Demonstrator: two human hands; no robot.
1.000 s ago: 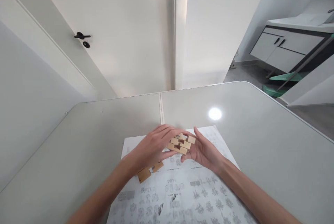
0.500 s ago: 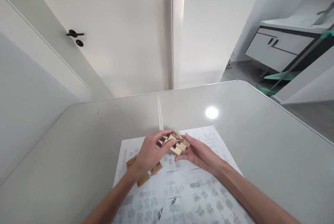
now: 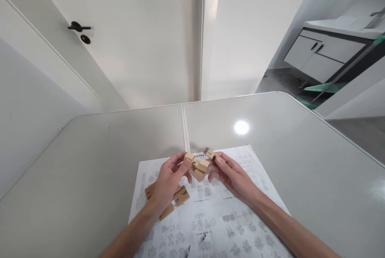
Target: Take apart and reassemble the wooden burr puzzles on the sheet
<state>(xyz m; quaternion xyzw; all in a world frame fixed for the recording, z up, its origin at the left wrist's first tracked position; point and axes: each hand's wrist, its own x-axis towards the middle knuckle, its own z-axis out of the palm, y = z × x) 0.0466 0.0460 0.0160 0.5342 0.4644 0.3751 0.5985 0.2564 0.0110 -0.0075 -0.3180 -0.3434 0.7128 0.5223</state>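
Around the notched wooden assembly [image 3: 199,170], the left hand [image 3: 169,174] bars 9 o'clock and the right hand [image 3: 236,174] bars 3, its pinched wooden block [image 3: 209,153] jutting at 1. Loose puzzle blocks [image 3: 182,196] crowd 7 to 8, partly hidden by the left hand. Between the forearms [image 3: 279,214], 6 is open over the flat printed sheet [image 3: 216,210]. Toward 12, bare desk [image 3: 210,123] runs to its far edge; a door [image 3: 150,49] stands beyond at 11.

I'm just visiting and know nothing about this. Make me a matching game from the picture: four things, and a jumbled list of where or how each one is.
Things
1. Left hand
2. Right hand
3. Printed paper
4. Door handle

Where or how
A. Black, on the door
B. Gripping a marked wooden piece
C. Lying on the table
D. Holding a wooden cluster

Pairs: 1-D, 2-B, 3-C, 4-A
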